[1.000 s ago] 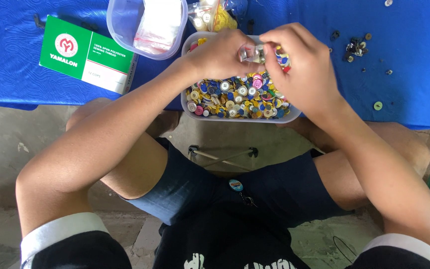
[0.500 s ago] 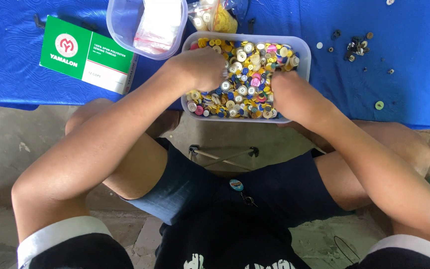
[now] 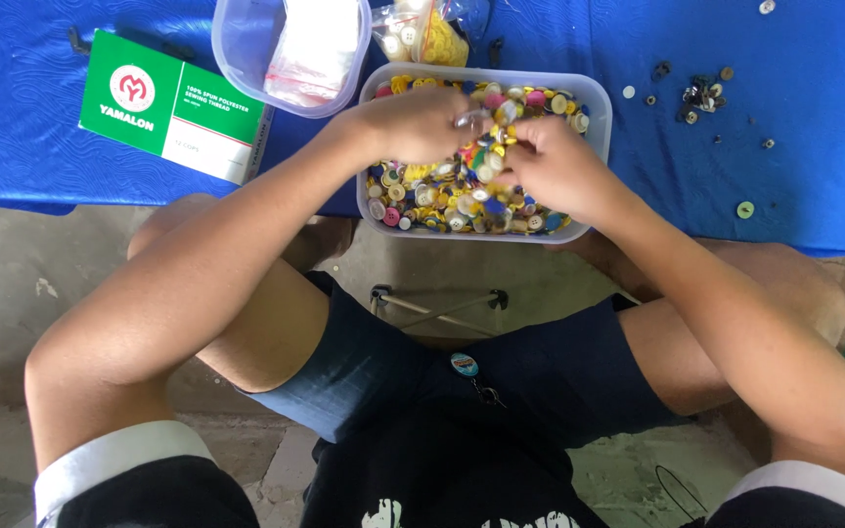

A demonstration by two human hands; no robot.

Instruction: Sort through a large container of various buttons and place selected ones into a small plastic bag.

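Many mixed-colour buttons (image 3: 442, 196) | heaped in clear rectangular tub (image 3: 594, 108)

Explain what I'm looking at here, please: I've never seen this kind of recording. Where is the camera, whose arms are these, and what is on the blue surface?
There is no machine: a seated person works with bare hands, and the one camera sits on their head, looking down past their knees. Both hands are in a clear rectangular tub full of mixed coloured buttons. The left hand and right hand meet over the pile; the left fingertips seem to pinch something small, too small to identify. The tub stands on a blue-covered table. Left of it lies a green and white box; behind it, a round clear container with a plastic bag inside, and a small bag of pale and yellow buttons. A few loose buttons lie to the right.
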